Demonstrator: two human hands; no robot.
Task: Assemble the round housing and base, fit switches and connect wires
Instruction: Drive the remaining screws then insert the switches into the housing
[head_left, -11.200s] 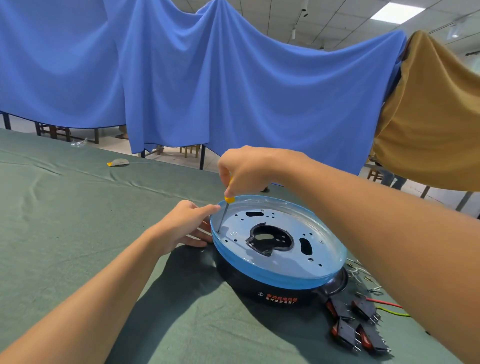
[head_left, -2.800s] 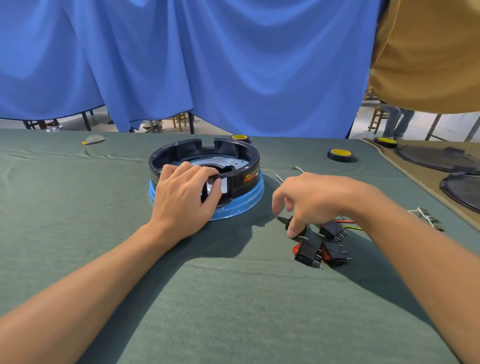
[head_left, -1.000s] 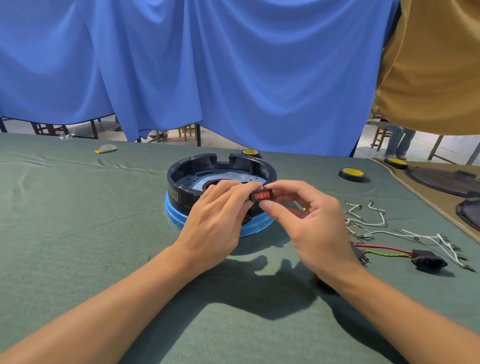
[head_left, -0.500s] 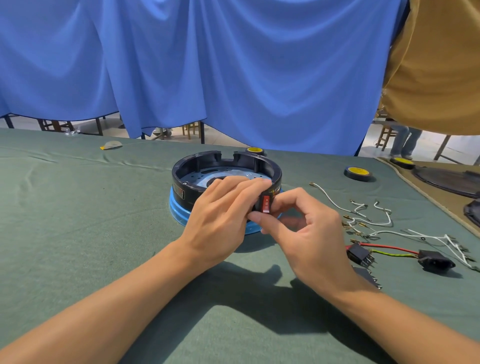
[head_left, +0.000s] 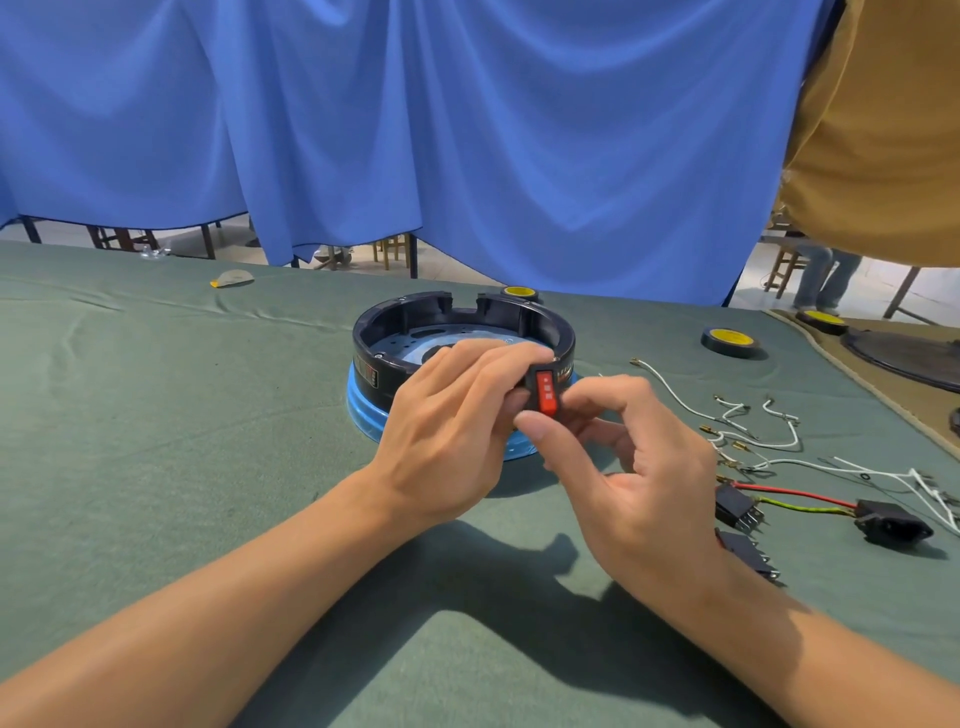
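We see both arms bare, the left forearm (head_left: 234, 597) and the right forearm (head_left: 805, 649) uncovered from the wrist to where each meets the lower edge of the view. On the back of the left hand (head_left: 447, 431) we make out the knuckles and faint tendon lines, and on the right hand (head_left: 639, 483) the creases at the base of the thumb. The one nail we see clearly, on the right thumb (head_left: 530, 418), is cut short and plain.

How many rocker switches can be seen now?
3. One red switch is pinched at the black housing; two switches lie on the cloth beside the right hand. More may hide under it.
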